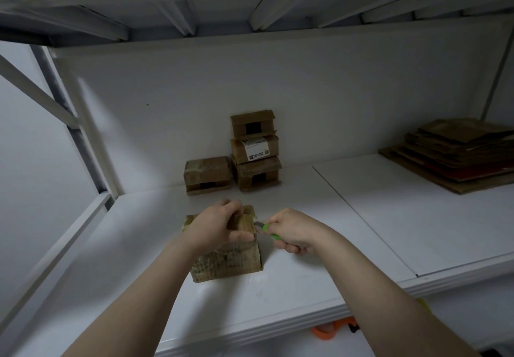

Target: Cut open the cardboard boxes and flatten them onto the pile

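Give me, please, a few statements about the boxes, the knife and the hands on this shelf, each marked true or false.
1. The right hand grips a green knife. True.
2. The left hand hangs idle. False: it grips the top of the near box.
3. Three boxes form a stack at the back wall. True.
4. A fourth box stands right of that stack. False: it stands on the stack's left.
5. The flattened pile lies at the right, away from both hands. True.
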